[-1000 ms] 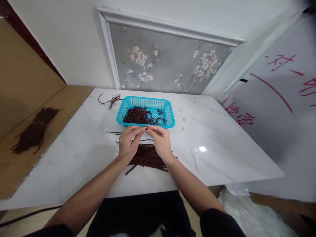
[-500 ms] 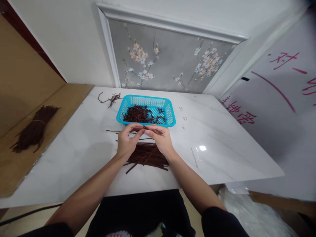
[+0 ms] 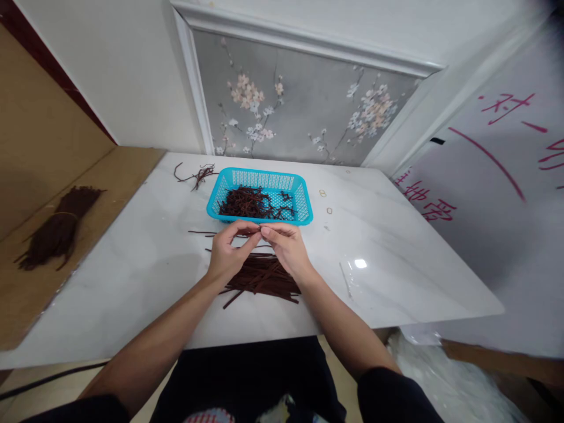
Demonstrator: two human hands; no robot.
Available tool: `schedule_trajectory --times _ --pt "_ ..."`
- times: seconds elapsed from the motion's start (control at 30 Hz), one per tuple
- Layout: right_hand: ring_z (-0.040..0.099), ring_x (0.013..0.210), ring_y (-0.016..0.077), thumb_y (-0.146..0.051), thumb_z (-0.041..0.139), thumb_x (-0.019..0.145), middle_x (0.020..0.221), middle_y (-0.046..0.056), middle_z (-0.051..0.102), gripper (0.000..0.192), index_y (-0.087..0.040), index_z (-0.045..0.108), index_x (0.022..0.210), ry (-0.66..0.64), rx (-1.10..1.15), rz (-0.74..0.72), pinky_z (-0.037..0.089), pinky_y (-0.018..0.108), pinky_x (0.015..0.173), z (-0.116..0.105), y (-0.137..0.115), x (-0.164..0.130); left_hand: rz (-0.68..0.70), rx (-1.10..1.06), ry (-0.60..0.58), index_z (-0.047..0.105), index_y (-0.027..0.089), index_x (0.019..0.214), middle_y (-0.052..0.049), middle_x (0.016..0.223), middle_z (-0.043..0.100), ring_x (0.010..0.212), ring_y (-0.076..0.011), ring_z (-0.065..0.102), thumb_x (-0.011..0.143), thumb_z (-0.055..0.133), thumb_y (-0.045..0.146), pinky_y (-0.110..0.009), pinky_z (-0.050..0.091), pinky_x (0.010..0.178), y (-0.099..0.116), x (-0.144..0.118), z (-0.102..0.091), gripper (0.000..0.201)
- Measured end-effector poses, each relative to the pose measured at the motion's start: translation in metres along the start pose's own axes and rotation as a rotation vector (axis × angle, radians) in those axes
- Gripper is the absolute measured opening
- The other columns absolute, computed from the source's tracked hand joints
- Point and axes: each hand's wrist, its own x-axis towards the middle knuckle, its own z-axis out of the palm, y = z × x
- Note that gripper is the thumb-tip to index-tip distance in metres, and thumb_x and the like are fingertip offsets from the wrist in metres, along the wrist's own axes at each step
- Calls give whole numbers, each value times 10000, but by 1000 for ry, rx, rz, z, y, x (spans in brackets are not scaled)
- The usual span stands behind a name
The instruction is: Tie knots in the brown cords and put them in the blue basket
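My left hand (image 3: 229, 249) and my right hand (image 3: 286, 247) meet fingertip to fingertip just in front of a blue plastic basket (image 3: 304, 202), pinching a thin dark brown strip between them. Below my hands a flat pile of straight dark brown strips (image 3: 264, 279) lies on the white marble table (image 3: 396, 258). The basket holds a tangle of the same brown strips (image 3: 247, 202).
A few loose strips (image 3: 198, 174) lie behind the basket at the left. A tied brown bundle (image 3: 57, 229) rests on the wooden surface to the left. Small rings (image 3: 326, 201) and a thin clear stick (image 3: 346, 281) lie to the right. Boards with red writing lean at the right.
My hands have stayed together at the same spot, with only small finger movements. The view has shifted slightly.
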Motion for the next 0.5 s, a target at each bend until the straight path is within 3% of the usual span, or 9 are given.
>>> schedule_trajectory --times 0.33,0.5 --pt "661 768 156 -312 869 650 826 -13 786 156 -269 808 787 -18 17 10 514 337 829 0 -4 1 -101 -21 -117 727 188 880 -33 868 728 810 -163 668 794 752 368 -256 530 779 -5 5 -5 201" --pt "652 745 146 -319 879 638 813 -7 782 182 -257 807 794 -3 2 46 510 326 807 -1 -2 1 -33 58 -118 730 188 840 -27 842 728 798 -163 667 822 718 353 -259 523 786 -1 5 -7 166"
